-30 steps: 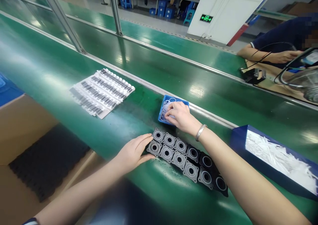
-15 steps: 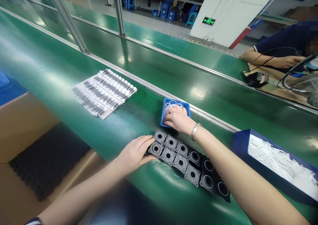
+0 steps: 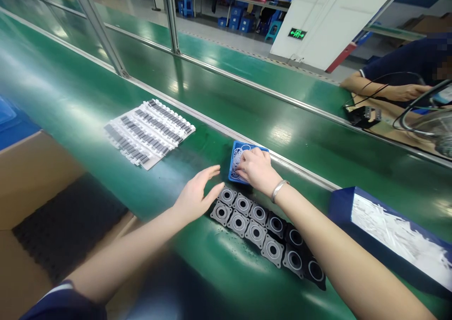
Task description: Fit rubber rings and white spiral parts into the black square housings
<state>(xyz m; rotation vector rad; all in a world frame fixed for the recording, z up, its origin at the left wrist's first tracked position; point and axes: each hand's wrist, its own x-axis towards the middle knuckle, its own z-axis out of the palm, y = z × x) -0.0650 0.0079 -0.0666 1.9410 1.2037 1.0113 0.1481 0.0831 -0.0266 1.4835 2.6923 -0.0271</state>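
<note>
My right hand (image 3: 257, 166) reaches into a small blue bin (image 3: 231, 176) of thin translucent rings (image 3: 237, 156). Its fingers are bent together among the rings, and whatever they pinch is hidden. My left hand (image 3: 197, 193) hovers by the near end of two rows of square dark plates (image 3: 254, 233), thumb and fingers apart with nothing between them. Each plate has a round hole in the middle, and pale rings show around the holes. My right forearm partly covers the far plates.
A sheet carrying rows of white and grey parts (image 3: 150, 132) lies to the left. At right stands a dark blue box of white strips (image 3: 399, 235). A cardboard box (image 3: 21, 169) is at lower left. Across the metal rail (image 3: 293, 99), a person (image 3: 391, 75) works.
My left hand has let go of the end of the plate rows and lifted up toward the blue bin, its fingers spreading. My right hand stays in the bin, shifted slightly.
</note>
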